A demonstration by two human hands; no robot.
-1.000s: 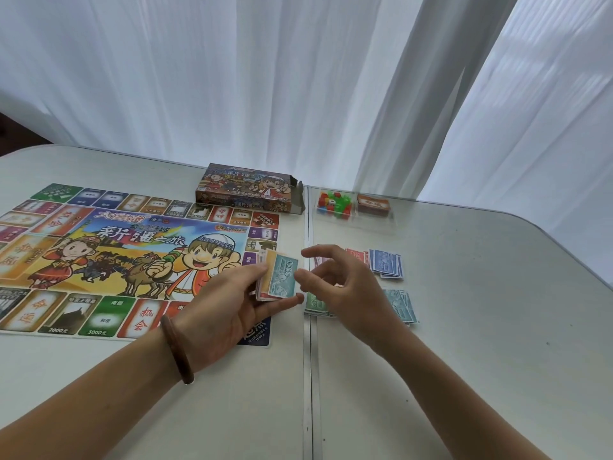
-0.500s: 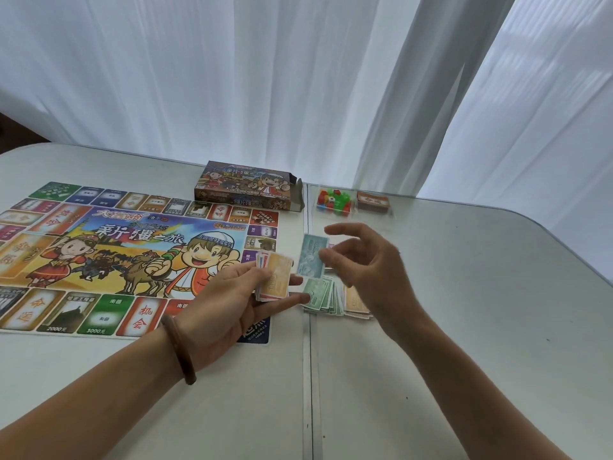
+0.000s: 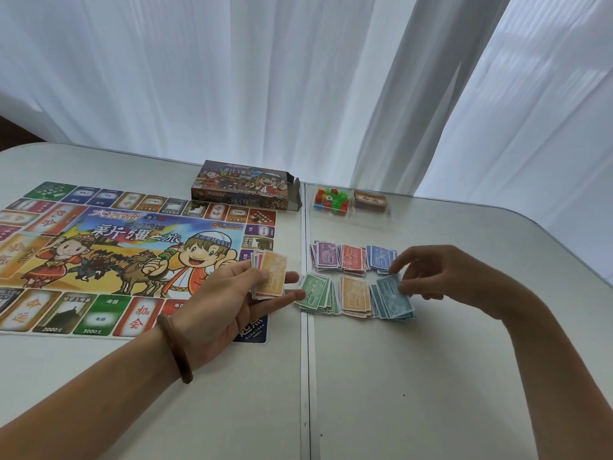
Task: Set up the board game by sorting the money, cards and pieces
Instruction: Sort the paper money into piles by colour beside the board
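Observation:
My left hand (image 3: 232, 293) grips a small stack of play money (image 3: 270, 275) with an orange note on top, over the board's right edge. My right hand (image 3: 441, 277) pinches a teal note (image 3: 393, 292) lying on the teal pile (image 3: 394, 305). Sorted piles sit in two rows on the table: purple (image 3: 326, 255), red (image 3: 353, 257) and blue (image 3: 381, 257) behind; green (image 3: 318, 293), orange (image 3: 356, 295) and teal in front. The colourful game board (image 3: 99, 254) lies flat at the left.
The open game box (image 3: 245, 185) lies behind the board. A clear tray (image 3: 351, 215) holds coloured plastic pieces (image 3: 331, 200) and a brown card deck (image 3: 371, 201). A seam (image 3: 305, 376) splits the white table. White curtains hang behind.
My right hand carried the teal note from the held stack rightward and down onto the teal pile. An orange note now tops the stack in my left hand.

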